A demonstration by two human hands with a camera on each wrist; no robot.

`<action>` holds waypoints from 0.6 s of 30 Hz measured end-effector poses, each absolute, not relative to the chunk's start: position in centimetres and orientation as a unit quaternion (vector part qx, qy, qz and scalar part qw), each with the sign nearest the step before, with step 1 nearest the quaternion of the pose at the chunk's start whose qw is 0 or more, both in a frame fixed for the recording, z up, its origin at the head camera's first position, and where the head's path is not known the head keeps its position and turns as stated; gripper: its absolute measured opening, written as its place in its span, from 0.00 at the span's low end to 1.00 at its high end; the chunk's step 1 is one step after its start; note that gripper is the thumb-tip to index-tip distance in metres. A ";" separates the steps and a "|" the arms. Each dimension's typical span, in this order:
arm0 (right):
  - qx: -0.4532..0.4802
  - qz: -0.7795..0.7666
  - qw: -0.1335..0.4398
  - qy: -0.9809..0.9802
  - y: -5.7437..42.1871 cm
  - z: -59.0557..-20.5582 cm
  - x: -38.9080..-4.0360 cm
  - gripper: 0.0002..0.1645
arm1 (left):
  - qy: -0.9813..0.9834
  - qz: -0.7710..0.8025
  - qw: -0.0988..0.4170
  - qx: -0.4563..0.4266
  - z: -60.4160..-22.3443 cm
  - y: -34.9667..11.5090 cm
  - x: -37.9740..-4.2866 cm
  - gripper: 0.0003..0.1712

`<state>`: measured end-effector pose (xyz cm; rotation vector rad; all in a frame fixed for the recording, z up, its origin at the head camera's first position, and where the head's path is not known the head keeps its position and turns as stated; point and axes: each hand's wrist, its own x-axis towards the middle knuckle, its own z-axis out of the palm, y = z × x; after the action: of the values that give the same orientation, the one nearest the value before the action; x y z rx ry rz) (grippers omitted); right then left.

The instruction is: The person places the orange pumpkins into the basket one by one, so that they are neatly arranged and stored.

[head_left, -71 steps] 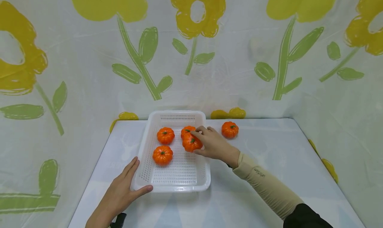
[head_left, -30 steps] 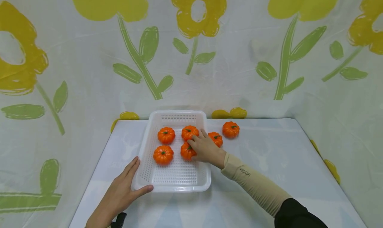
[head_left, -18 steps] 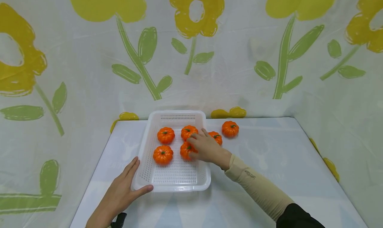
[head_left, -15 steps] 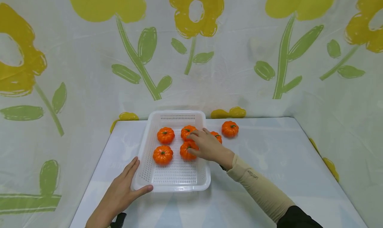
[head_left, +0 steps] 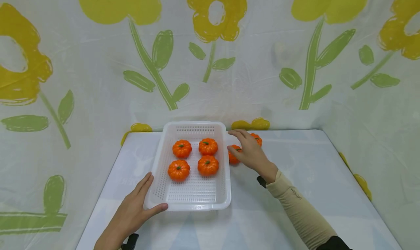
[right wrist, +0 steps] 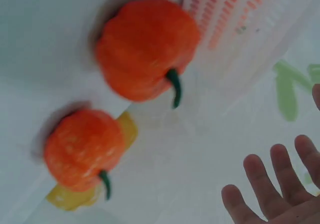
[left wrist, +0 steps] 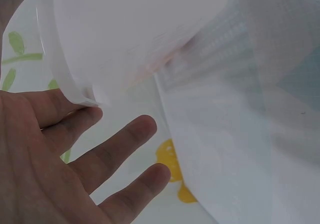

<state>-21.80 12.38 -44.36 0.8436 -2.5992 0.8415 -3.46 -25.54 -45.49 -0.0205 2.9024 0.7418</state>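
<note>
A white perforated plastic basket (head_left: pixel 188 207) holds several orange toy pumpkins with green stems, one of them a front-right pumpkin (head_left: pixel 208 166). My left hand (head_left: pixel 131 208) rests at its front-left corner, fingers spread along the side and thumb on the front rim; the left wrist view shows fingertips touching the rim. Just right of the basket, my right hand (head_left: pixel 252 153) hovers with fingers apart, holding nothing. Partly under it lie a near pumpkin (head_left: pixel 233 157) and a far pumpkin (head_left: pixel 257 139) on the table; both show whole in the right wrist view.
The pale table (head_left: pixel 288 191) ends at a back edge against a flower-printed curtain (head_left: pixel 252 71). The basket reaches nearly to that edge. The far loose pumpkin sits close to it too.
My right hand set a pumpkin down in the basket's front-right part, let go, and moved right and back over the loose pumpkins. My left hand has stayed at the basket corner.
</note>
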 end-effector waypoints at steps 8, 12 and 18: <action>0.233 0.291 0.148 -0.916 16.5 -45.3 -23.1 0.36 | 0.967 0.246 0.071 -0.004 -45.5 -25.6 -3.4 0.72; 0.213 0.300 0.146 -0.918 18.1 -45.6 -23.6 0.36 | 0.967 0.245 0.074 -0.007 -45.6 -25.6 -3.4 0.72; 0.193 0.311 0.134 -0.921 19.6 -46.4 -23.8 0.39 | 0.967 0.245 0.070 -0.011 -45.7 -25.5 -3.5 0.72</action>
<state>-23.84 19.57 -46.43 0.5609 -2.6690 0.9020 -3.51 -25.51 -45.65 -0.0344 2.9102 0.7368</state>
